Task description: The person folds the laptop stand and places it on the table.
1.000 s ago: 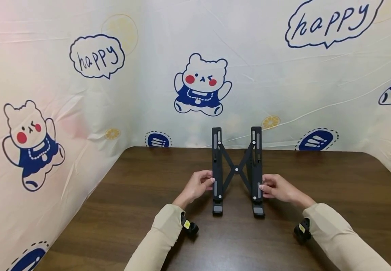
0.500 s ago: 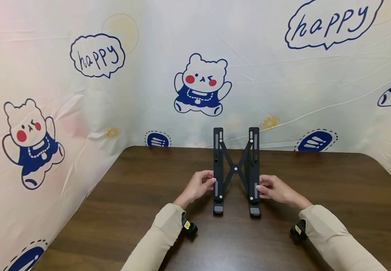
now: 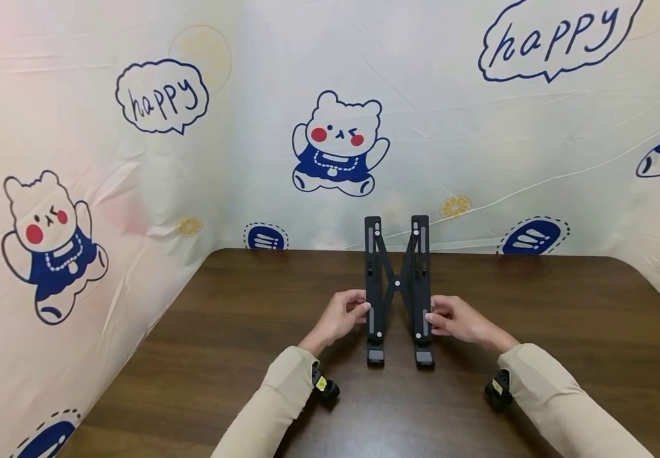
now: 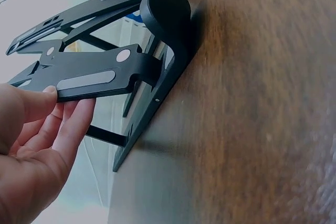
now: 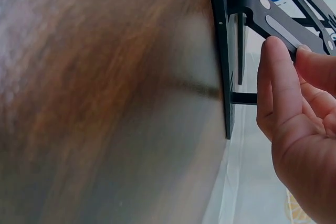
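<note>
A black folding laptop stand [image 3: 397,284] stands on the table, its two side rails joined by an X-shaped brace with a pale pivot. On the left rail, my left hand [image 3: 343,316] grips the outer edge, thumb on top beside the grey pad and fingers beneath, as the left wrist view shows. My right hand [image 3: 461,320] pinches the right rail the same way between thumb and fingers. In the right wrist view the right hand [image 5: 299,108] covers part of that rail. The rails are fairly close together, with hooked feet toward me.
The brown wooden table [image 3: 221,381] extends around the stand. Behind it hangs a pale cloth backdrop [image 3: 433,127] printed with bears and the word happy. A small black camera [image 3: 325,385] is strapped at the left wrist, another camera [image 3: 498,389] at the right.
Both hands have moved inward with the rails, the right one farther. The gap between the rails has narrowed and the X brace has folded steeper.
</note>
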Available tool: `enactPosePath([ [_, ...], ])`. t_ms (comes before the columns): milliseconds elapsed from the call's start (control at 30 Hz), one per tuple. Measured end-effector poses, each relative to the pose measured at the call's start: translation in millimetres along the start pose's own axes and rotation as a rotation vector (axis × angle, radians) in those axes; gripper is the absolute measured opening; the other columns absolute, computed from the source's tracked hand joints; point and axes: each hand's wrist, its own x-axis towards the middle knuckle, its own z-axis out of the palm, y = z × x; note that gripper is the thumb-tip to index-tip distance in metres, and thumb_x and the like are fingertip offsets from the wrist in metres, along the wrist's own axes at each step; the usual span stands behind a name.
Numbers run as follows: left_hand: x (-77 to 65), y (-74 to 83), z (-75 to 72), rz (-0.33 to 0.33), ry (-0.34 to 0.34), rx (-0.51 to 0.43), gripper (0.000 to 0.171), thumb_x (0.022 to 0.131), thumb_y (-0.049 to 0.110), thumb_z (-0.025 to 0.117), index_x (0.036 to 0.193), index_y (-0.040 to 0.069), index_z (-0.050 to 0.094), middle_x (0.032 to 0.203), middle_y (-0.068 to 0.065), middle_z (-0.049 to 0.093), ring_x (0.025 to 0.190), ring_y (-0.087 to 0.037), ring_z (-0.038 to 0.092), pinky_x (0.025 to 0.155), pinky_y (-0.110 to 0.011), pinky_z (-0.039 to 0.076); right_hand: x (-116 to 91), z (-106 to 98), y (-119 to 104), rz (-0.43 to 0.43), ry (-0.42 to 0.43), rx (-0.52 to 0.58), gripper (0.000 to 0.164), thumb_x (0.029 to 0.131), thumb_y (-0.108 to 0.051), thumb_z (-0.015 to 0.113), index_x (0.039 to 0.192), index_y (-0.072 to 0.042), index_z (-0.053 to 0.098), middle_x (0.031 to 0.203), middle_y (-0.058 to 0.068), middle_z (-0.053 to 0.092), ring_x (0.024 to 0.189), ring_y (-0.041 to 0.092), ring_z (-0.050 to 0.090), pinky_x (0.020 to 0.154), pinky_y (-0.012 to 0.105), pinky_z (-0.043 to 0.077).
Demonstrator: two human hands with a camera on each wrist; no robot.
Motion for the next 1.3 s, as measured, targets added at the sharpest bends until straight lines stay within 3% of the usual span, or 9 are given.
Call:
enactPosePath([
  [633, 1.4, 7.2, 8.0, 0.011, -0.018, 0.041, 0.021, 0.087, -0.005, 0.050, 0.107, -0.010, 0.054, 0.092, -0.019, 0.055, 0.089, -0.034, 0.056, 0.074, -0.041, 0.049, 6.3, 9.0, -0.7, -0.059, 0.019, -0.048, 0.006, 0.088, -0.002, 0.051, 0.083, 0.000, 0.049, 0.074, 0.011, 0.057, 0.072, 0.024, 0.057, 0.064, 0.030, 0.052],
  [867, 16.8, -19.2, 11.7, 0.003, -0.026, 0.030, 0.022, 0.086, 0.000, 0.053, 0.108, -0.005, 0.056, 0.091, -0.013, 0.056, 0.087, -0.025, 0.058, 0.071, -0.034, 0.051, 6.5, 13.1, -4.7, -0.077, 0.025, -0.051, 0.008, 0.087, -0.001, 0.052, 0.081, 0.000, 0.048, 0.072, 0.012, 0.057, 0.070, 0.024, 0.057, 0.063, 0.032, 0.052],
  [1067, 19.2, -23.1, 15.1, 0.004, -0.027, 0.030, 0.022, 0.086, 0.000, 0.053, 0.107, -0.005, 0.056, 0.091, -0.012, 0.056, 0.085, -0.020, 0.058, 0.068, -0.028, 0.051, 6.6, 14.8, -7.0, -0.073, 0.018, -0.044, 0.005, 0.087, -0.002, 0.052, 0.085, 0.001, 0.050, 0.076, 0.012, 0.058, 0.071, 0.023, 0.057, 0.063, 0.030, 0.052],
  [1300, 18.5, -21.0, 17.8, -0.004, -0.028, 0.014, 0.024, 0.087, 0.002, 0.053, 0.111, -0.003, 0.055, 0.094, -0.012, 0.056, 0.087, -0.024, 0.057, 0.071, -0.034, 0.051, 9.3, 17.1, -4.0, -0.066, 0.028, -0.061, 0.004, 0.087, -0.002, 0.052, 0.084, 0.000, 0.050, 0.074, 0.009, 0.058, 0.069, 0.021, 0.057, 0.062, 0.030, 0.052],
])
